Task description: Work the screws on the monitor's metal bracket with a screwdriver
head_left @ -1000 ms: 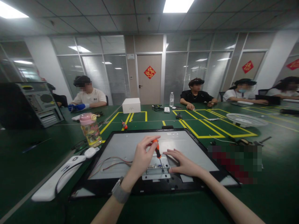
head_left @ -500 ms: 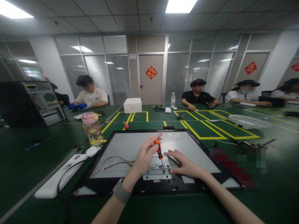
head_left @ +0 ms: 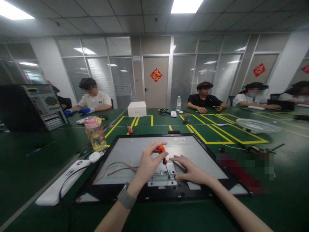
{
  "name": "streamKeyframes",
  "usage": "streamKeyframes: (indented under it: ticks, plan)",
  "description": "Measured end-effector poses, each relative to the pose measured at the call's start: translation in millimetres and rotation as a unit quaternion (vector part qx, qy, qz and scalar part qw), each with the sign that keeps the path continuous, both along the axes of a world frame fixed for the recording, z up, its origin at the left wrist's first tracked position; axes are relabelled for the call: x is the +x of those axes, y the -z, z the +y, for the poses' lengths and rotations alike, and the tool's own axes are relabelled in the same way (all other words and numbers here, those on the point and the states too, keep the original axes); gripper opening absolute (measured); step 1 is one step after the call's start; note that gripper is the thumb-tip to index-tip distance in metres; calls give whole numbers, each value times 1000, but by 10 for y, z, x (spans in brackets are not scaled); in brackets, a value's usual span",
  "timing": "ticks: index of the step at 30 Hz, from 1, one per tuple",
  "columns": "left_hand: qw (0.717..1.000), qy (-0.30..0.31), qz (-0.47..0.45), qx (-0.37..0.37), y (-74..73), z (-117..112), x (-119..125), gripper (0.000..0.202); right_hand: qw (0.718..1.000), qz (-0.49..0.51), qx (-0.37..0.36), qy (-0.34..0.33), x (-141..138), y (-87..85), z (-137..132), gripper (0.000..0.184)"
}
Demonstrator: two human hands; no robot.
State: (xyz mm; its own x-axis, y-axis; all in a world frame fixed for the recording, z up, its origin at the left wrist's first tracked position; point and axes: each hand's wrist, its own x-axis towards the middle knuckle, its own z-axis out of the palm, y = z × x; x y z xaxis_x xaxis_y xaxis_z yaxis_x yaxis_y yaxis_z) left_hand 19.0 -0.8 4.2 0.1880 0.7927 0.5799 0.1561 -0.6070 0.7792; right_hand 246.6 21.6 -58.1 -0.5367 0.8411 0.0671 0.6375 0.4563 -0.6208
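Observation:
An orange-and-black screwdriver (head_left: 164, 156) stands nearly upright, its handle between the thumb and fingers of my left hand (head_left: 150, 161). Its tip reaches down to a metal bracket (head_left: 159, 183) with a small circuit board on it. That bracket sits near the front edge of a flat display panel (head_left: 135, 148), grey-backed with a black frame, lying on the table. My right hand (head_left: 190, 170) rests on the panel with spread fingers, its thumb beside the bracket's right end. Thin wires (head_left: 116, 167) run from the bracket toward the left of the panel.
Left of the panel are a white power strip (head_left: 65, 180), a black cable and a pink-lidded bottle (head_left: 94, 135). A computer case (head_left: 36, 106) stands farther left. Beyond lie another screwdriver (head_left: 129, 129) and a white box (head_left: 137, 109). Several people sit across the table.
My left thumb and fingers have shifted round the screwdriver handle, and the thumb now lies across it. My right hand has stayed in place. Across the table, a person's blue-gloved hands have moved apart.

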Motion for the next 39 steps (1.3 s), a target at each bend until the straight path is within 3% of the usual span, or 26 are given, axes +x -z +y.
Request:
streamKeyframes:
  ticks: [2, 6, 10, 14, 18, 22, 27, 31, 33, 37, 39]
  plan:
    - [997, -56, 25, 41, 14, -1, 11, 26, 1000, 1, -1, 1, 3, 5, 2, 79]
    - [998, -15, 43, 39, 30, 11, 5, 33, 1000, 1, 1, 6, -2, 8, 0, 79]
    - [995, -58, 58, 51, 28, 21, -10, 28, 1000, -1, 2, -2, -15, -14, -15, 79]
    - [997, -40, 46, 51, 19, 9, -14, 29, 1000, -5, -7, 6, -24, -50, -39, 79]
    - [991, -97, 54, 71, -5, -8, -17, 21, 1000, -9, -10, 6, -27, -69, -55, 79]
    - [996, -54, 21, 70, -28, -17, -24, 26, 1000, -7, -7, 2, -21, -50, -52, 77]
    - [997, -58, 22, 47, -29, -20, -31, 24, 1000, -2, -2, -2, -19, -37, -34, 77]
    - [999, 23, 41, 25, -26, -24, -34, 35, 1000, 3, 4, -1, -13, -24, -23, 76]
    - [997, -2, 59, 45, -18, -28, -35, 32, 1000, 5, 4, 0, -3, -5, -16, 76]
    - [979, -125, 111, 118, -12, -42, -69, 22, 1000, 3, 2, 0, 10, 19, -8, 77]
    - [977, -106, 134, 125, -25, -45, -96, 22, 1000, 1, 2, -2, 9, 16, -10, 77]
